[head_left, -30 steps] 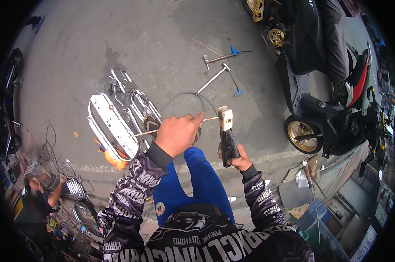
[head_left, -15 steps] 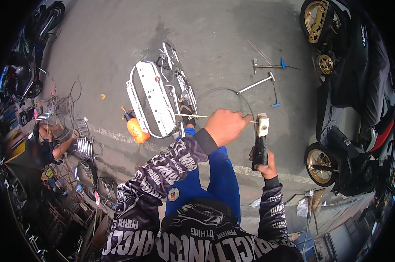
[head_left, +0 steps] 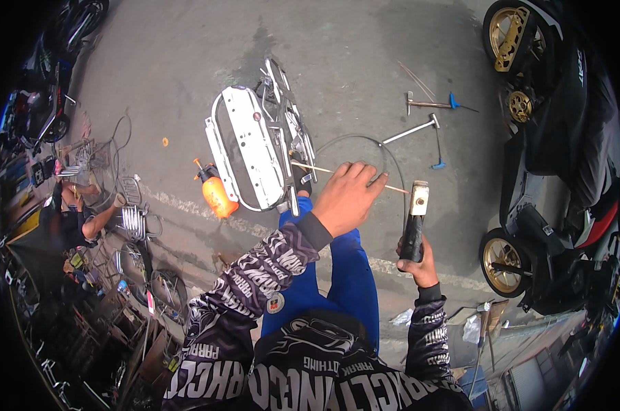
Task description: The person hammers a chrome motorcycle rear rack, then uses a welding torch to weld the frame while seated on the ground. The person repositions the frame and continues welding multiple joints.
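Observation:
My right hand (head_left: 425,266) is wrapped round the black handle of a welding electrode holder (head_left: 419,200) with a pale, worn head. A thin welding rod (head_left: 311,167) runs left from that head. Over the rod's middle lies my left hand (head_left: 348,198), its back upward and the fingers bent on it; the thumb is hidden. The rod's left end comes close to a silvery metal motorcycle frame part (head_left: 255,147) on the ground; whether they touch I cannot tell. A dark cable (head_left: 365,136) curves on the ground behind my hands.
An orange spray bottle (head_left: 218,197) stands left of the metal part. Hammer-shaped tools (head_left: 430,104) and thin rods (head_left: 415,79) lie ahead to the right. A dark motorcycle (head_left: 550,151) with gold wheels is at the right. Another person (head_left: 70,212) sits at the left among metal tubes (head_left: 133,222).
My left hand has shifted slightly right, and its fingers look less tightly curled over the rod. The electrode holder has tilted a little. The whole view has shifted slightly.

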The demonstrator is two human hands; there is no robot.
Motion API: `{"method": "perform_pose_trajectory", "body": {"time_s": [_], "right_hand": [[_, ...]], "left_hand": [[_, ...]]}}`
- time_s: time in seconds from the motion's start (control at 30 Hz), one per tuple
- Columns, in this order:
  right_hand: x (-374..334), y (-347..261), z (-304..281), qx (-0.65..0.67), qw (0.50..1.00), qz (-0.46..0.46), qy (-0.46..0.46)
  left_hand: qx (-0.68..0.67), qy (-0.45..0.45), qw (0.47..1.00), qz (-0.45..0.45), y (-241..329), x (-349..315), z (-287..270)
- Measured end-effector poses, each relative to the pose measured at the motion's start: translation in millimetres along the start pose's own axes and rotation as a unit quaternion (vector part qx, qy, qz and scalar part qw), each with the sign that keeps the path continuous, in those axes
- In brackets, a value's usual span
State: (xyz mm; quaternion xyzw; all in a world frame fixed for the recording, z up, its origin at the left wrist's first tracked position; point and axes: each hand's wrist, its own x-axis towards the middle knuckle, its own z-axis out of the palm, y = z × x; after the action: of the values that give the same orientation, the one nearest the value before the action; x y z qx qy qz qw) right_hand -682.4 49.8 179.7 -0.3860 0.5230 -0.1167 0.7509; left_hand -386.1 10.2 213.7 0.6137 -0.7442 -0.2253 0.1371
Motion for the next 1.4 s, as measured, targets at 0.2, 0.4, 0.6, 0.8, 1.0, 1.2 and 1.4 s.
{"method": "perform_pose_trajectory", "body": {"time_s": [0.2, 0.4, 0.6, 0.8, 1.0, 1.2, 1.4], "right_hand": [[-13, -9, 0, 0.023, 0.998, -0.061, 0.012], [-2, -19, 3, 0.123, 0.984, -0.082, 0.098], [-6, 1, 31, 0.182, 0.975, 0.000, 0.129], [8, 19, 34, 0.017, 0.983, 0.117, 0.143], [49, -6, 68, 0.032, 0.994, -0.011, 0.106], [127, -62, 115, -0.233, 0.951, -0.165, 0.117], [185, -87, 169, -0.298, 0.918, -0.229, 0.126]], "left_hand": [[-0.065, 0.270, 0.886, -0.371, -70, -151, 4], [-0.434, 0.309, 0.616, -0.580, -221, -205, 8], [-0.428, 0.290, 0.614, -0.597, -244, -171, 26], [-0.426, 0.376, 0.575, -0.588, -232, -160, 26], [-0.438, 0.448, 0.516, -0.584, -218, -142, 24], [-0.442, 0.471, 0.475, -0.597, -194, -118, 13], [-0.453, 0.435, 0.519, -0.581, -192, -116, 10]]}}
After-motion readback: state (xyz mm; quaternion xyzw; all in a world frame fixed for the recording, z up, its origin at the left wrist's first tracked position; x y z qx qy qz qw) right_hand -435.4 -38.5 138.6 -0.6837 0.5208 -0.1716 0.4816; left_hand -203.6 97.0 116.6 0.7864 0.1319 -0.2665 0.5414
